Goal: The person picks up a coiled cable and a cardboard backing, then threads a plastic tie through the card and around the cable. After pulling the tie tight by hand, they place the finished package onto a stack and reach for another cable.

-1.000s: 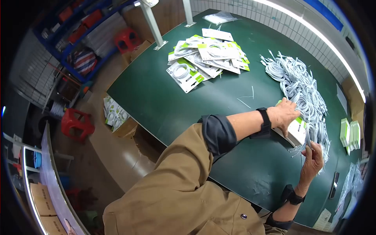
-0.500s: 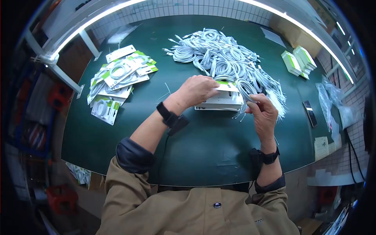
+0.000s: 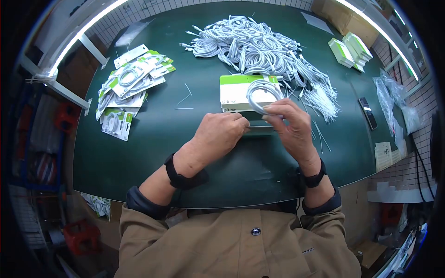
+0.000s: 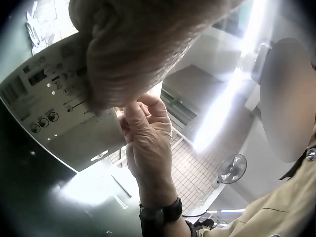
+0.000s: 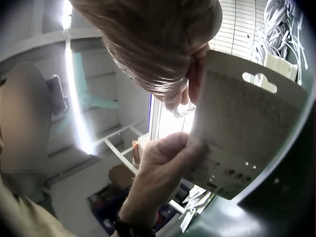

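Note:
My left hand [image 3: 221,134] grips a packaging card [image 4: 74,143] by its side. From the head this card appears nearly edge-on; both wrist views show its printed back and hang hole. My right hand [image 3: 293,127] pinches a coiled white cable [image 3: 252,95] between thumb and fingers, above the card. Behind the coil lies a stack of white and green cards [image 3: 232,95], partly covered by it. Beyond the stack spreads a large heap of coiled cables [image 3: 264,46].
Left on the green table [image 3: 153,162] is a pile of carded cables [image 3: 132,85]. Loose white ties [image 3: 322,102] lie at the heap's right end. Further right are card stacks [image 3: 350,52], a phone [image 3: 367,113] and clear plastic bags [image 3: 391,106].
The head view has swung right to face the table. My left hand has come off the card stack toward me with one card. My right hand has drawn the coiled cable away from the heap.

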Demonstrator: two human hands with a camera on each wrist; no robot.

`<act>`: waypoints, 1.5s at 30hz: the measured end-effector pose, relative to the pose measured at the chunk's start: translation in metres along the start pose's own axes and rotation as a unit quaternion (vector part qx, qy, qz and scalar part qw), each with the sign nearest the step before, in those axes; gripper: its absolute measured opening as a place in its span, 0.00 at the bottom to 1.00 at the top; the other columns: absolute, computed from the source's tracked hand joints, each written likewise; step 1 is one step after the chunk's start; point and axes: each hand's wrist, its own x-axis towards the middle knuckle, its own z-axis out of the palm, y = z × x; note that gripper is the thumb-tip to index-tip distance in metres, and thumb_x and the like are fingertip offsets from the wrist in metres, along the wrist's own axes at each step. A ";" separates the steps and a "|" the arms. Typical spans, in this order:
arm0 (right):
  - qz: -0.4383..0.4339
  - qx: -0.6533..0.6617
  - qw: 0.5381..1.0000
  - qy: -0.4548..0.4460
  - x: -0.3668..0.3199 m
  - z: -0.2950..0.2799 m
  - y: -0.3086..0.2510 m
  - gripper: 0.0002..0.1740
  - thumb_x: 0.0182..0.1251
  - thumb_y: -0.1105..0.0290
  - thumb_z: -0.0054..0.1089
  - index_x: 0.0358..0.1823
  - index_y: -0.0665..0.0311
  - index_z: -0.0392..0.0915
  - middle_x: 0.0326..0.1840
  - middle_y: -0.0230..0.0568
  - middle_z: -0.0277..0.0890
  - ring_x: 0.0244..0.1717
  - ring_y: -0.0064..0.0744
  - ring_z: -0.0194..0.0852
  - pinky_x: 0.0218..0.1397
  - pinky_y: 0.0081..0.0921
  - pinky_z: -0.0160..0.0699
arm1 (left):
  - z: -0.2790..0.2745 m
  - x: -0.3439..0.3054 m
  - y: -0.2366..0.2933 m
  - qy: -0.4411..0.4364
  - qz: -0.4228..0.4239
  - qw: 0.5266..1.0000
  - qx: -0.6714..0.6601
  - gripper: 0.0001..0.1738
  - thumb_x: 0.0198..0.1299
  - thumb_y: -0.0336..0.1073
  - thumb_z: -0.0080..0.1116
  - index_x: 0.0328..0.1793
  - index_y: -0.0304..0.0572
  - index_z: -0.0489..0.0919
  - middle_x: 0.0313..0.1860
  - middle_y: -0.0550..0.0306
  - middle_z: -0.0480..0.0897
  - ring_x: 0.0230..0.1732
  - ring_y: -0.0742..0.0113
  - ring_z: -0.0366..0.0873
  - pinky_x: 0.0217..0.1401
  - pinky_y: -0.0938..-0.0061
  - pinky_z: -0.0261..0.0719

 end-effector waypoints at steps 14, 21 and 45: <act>-0.027 -0.050 0.998 -0.009 -0.017 0.028 0.017 0.13 0.63 0.80 0.73 0.48 0.61 0.85 0.39 0.40 0.86 0.36 0.43 0.89 0.37 0.34 0.86 | 0.001 -0.041 0.034 0.146 -0.137 0.937 -0.287 0.12 0.63 0.31 0.74 0.48 0.35 0.84 0.38 0.55 0.85 0.34 0.62 0.83 0.37 0.72 0.82; -0.110 -0.044 0.992 -0.046 -0.021 0.036 0.007 0.17 0.58 0.79 0.74 0.49 0.59 0.86 0.37 0.39 0.84 0.34 0.39 0.88 0.33 0.32 0.87 | 0.025 -0.058 0.028 0.005 -0.433 0.443 -0.785 0.36 0.79 0.65 0.47 0.65 0.34 0.79 0.51 0.50 0.86 0.48 0.65 0.84 0.44 0.72 0.82; -0.030 -0.020 0.995 -0.090 -0.009 0.016 0.010 0.14 0.53 0.71 0.80 0.43 0.55 0.91 0.42 0.31 0.88 0.41 0.35 0.79 0.46 0.33 0.79 | 0.032 -0.025 0.023 0.050 -0.283 0.600 -0.747 0.21 0.71 0.27 0.60 0.69 0.34 0.75 0.56 0.52 0.85 0.48 0.65 0.85 0.50 0.71 0.85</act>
